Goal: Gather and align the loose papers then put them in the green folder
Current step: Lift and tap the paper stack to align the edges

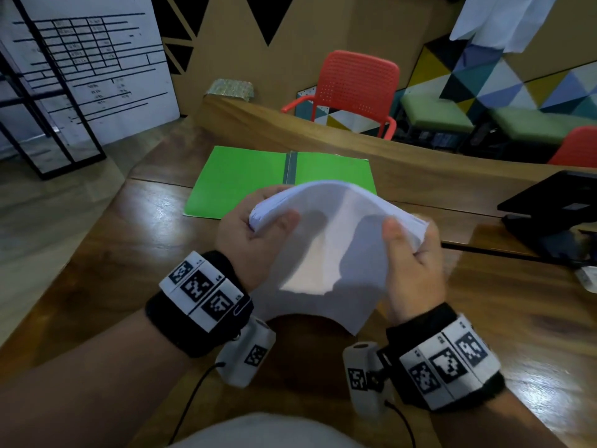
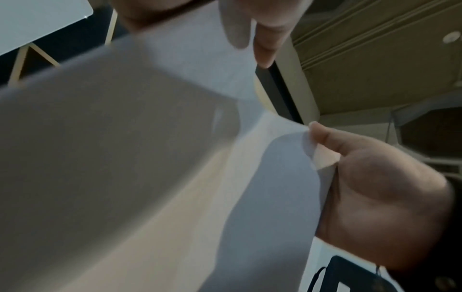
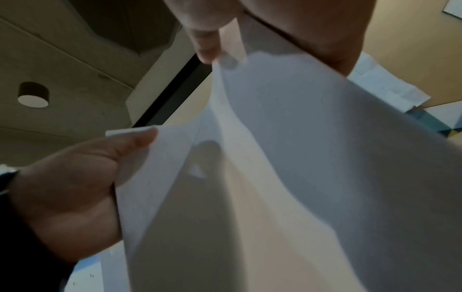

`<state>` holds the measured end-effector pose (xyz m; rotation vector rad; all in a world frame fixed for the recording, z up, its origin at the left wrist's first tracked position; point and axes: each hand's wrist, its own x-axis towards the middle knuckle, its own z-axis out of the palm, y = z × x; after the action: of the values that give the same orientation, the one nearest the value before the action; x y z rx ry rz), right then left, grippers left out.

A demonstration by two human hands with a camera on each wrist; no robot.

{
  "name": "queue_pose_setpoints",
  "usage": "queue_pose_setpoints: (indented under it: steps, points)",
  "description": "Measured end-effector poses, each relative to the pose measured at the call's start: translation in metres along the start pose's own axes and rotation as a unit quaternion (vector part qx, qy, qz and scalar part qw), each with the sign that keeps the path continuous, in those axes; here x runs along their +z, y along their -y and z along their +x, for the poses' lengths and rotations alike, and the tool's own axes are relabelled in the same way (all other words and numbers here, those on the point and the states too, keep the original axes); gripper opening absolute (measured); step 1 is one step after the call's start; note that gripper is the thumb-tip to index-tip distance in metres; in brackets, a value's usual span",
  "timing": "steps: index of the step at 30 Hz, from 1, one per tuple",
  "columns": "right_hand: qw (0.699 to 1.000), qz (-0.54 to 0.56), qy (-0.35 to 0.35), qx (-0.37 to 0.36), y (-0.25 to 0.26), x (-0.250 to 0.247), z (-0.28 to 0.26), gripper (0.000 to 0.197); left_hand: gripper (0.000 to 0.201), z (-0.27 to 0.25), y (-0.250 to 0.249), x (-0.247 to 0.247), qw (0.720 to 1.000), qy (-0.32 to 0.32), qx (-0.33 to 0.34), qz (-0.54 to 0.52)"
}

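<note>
Left hand (image 1: 249,242) and right hand (image 1: 414,261) grip opposite edges of the papers (image 1: 329,234)

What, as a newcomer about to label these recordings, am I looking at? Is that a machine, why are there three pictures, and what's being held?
No machine here: these are a person's two bare hands. The big picture comes from a camera worn on their head, looking down. The patterned wristbands carry small cameras under the wrists. Those give the other two pictures, looking up along each hand at the paper's underside. The left hand and right hand each grip one side of a stack of white papers, thumbs on top, so it arches between them. Beyond it on the wooden table lies the green folder, opened flat, with a dark device at the right.
</note>
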<state>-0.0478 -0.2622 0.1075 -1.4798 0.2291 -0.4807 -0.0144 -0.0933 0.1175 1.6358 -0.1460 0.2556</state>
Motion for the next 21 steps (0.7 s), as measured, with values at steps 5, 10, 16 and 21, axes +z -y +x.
queue_pose_setpoints:
  steps: [5,10,16,21]
  points:
    - [0.997,0.067,-0.027,0.0,0.012,-0.003,0.011,0.019,0.019,0.013,-0.007,-0.001,0.993,-0.017,-0.02,-0.116]
    - [0.997,0.075,-0.014,0.001,0.012,-0.009,0.02,0.015,0.022,0.017,-0.004,-0.002,0.991,-0.017,-0.023,-0.133]
    - [0.985,0.151,0.082,0.009,-0.001,-0.018,0.02,0.051,0.065,0.009,0.012,-0.009,0.996,0.044,-0.001,-0.074]
    - [0.997,0.073,0.017,-0.008,-0.005,-0.006,0.01,0.029,0.015,0.009,0.015,0.002,0.989,-0.048,-0.117,-0.073]
